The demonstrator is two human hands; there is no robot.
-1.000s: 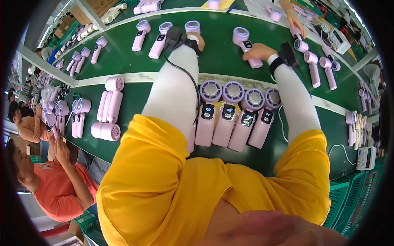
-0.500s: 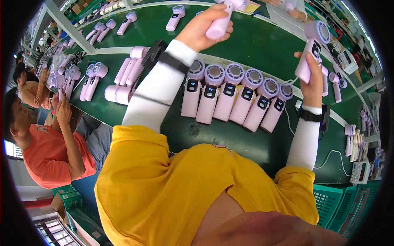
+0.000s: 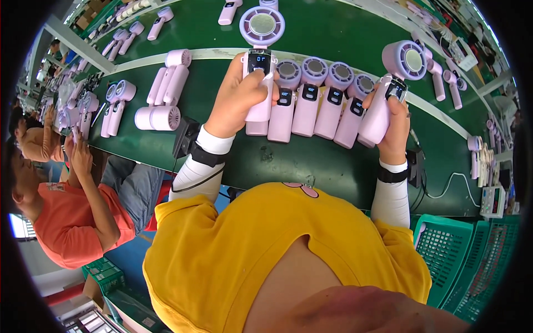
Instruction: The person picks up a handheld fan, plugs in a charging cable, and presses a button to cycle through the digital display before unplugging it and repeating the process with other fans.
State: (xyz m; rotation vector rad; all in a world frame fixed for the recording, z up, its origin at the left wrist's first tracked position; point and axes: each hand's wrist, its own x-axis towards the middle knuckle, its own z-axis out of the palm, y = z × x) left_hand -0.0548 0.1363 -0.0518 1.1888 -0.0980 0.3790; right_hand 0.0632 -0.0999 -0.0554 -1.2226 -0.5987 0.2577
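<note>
My left hand point(image 3: 232, 106) is closed around a lilac handheld fan point(image 3: 259, 114). It is held upright, with its round head away from me, its dark display lit and my thumb just below that display. Another lilac handheld fan point(image 3: 375, 119) is gripped in my right hand point(image 3: 395, 130), tilted to the right, with my thumb near its small display. Between and behind my hands lies a row of similar fans point(image 3: 304, 116) on the green table point(image 3: 277, 166), their displays lit. The held fans partly cover the ends of that row.
A stack of lilac fans point(image 3: 169, 83) lies left of my left hand, with one fan point(image 3: 157, 118) crosswise before it. A pale rail point(image 3: 214, 54) crosses behind the row. Green crates point(image 3: 444, 244) stand at lower right. A co-worker in an orange shirt point(image 3: 83, 222) sits at left.
My left hand has come back from the far side toward me, bringing its fan to the row's left end. My right hand has moved left and nearer with its fan, to the row's right end.
</note>
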